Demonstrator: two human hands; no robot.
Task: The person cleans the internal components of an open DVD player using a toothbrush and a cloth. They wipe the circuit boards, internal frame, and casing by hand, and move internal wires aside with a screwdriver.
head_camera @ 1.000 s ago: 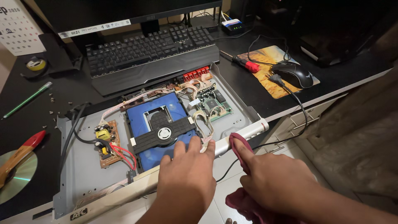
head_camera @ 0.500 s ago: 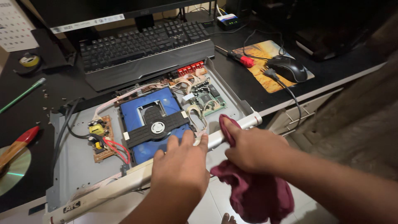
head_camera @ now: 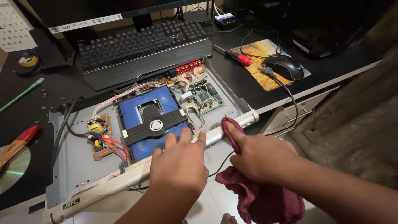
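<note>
An opened disc player (head_camera: pixel 74 166) with a grey metal chassis lies on the black desk, its white front panel (head_camera: pixel 124 180) facing me. Inside sit a blue disc drive (head_camera: pixel 139 112), a small power board (head_camera: pixel 99 135) at the left and a green circuit board (head_camera: pixel 207 99) at the right. My left hand (head_camera: pixel 180 159) rests flat on the front panel, fingers touching the drive's near edge. My right hand (head_camera: pixel 257 157) holds a maroon cloth (head_camera: pixel 261 199) pressed against the panel's right part, the rest of the cloth hanging below the desk edge.
Behind the player are a black keyboard (head_camera: pixel 141 41) and a monitor base. A mouse (head_camera: pixel 284 66) on a picture mouse pad (head_camera: pixel 257 52) and a red-handled screwdriver (head_camera: pixel 238 58) lie at the right. A disc (head_camera: pixel 12 168), a red-tipped tool (head_camera: pixel 18 143), a green pencil (head_camera: pixel 20 95) and loose screws lie at the left.
My right hand with the cloth has slid a little along the front panel's right part. The left hand stays on the panel. The view has shifted slightly.
</note>
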